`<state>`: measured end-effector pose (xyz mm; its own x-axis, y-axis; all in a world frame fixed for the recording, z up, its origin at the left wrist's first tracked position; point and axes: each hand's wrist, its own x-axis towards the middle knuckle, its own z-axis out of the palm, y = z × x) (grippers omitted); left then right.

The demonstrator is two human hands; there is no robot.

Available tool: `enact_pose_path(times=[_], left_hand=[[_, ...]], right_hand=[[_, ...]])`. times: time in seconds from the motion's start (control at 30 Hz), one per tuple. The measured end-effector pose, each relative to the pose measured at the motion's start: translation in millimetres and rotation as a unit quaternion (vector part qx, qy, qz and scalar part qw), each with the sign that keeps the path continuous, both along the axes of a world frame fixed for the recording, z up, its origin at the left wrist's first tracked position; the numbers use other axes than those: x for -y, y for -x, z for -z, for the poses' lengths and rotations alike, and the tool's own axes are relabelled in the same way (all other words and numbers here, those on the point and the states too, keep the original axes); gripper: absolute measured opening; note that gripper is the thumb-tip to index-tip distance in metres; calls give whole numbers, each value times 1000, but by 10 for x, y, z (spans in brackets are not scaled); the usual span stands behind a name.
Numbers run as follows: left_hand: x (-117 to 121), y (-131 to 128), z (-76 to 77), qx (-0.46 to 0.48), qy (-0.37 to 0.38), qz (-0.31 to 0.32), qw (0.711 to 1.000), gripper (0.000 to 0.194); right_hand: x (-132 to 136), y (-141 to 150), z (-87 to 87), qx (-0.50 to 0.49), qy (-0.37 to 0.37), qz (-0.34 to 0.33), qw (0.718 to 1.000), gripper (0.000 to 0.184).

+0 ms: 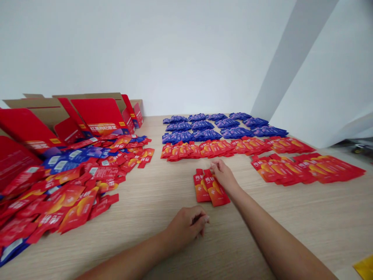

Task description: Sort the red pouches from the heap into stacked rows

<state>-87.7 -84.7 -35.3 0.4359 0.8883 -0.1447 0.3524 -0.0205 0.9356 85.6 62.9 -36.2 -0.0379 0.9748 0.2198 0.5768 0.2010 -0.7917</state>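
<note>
Curled narrow with left hand (188, 224), toward near edge of tabletop (159, 204). Narrow with right hand (222, 174) at two red pouches (212, 190); cannot tell if holding.

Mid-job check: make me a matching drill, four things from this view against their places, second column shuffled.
1. right hand
2. left hand
3. blue packet rows
4. red boxes

A. far left, by the jumbled pile
B. on the near side of two red packets
C. beside those packets' top ends
D. behind the red rows

Pairs: 1-C, 2-B, 3-D, 4-A
</note>
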Motion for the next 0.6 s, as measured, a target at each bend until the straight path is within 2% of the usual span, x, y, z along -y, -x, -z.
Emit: enact_pose_path(times=[0.1, 0.17, 0.23, 0.3, 0.33, 0.47, 0.53, 0.6], left_hand=[[-104, 95, -54, -2, -36, -53, 998, 23], [-283, 243, -76, -28, -110, -129, 985, 21], [-540, 474, -82, -84, -205, -208, 953, 20], [-827, 768, -74, -176, -287, -252, 907, 30], [-963, 923, -67, -240, -304, -269, 882, 36], [-1336, 1445, -29, -461, -273, -301, 789, 54], [-1404, 1580, -20, -521, -240, -287, 767, 54], [-1411, 1619, -26, -546, -216, -271, 763, 52]], right_hand=[[116, 93, -9, 97, -75, -37, 992, 37], [252, 191, 9, 214, -105, -78, 968, 43], [398, 292, 37, 309, -86, -112, 941, 46], [504, 365, 55, 361, -69, -148, 918, 47], [533, 386, 57, 373, -64, -160, 912, 48], [500, 389, 31, 377, -56, -174, 908, 49], [450, 370, 20, 375, -53, -172, 909, 49], [413, 350, 16, 376, -52, -167, 910, 50]])
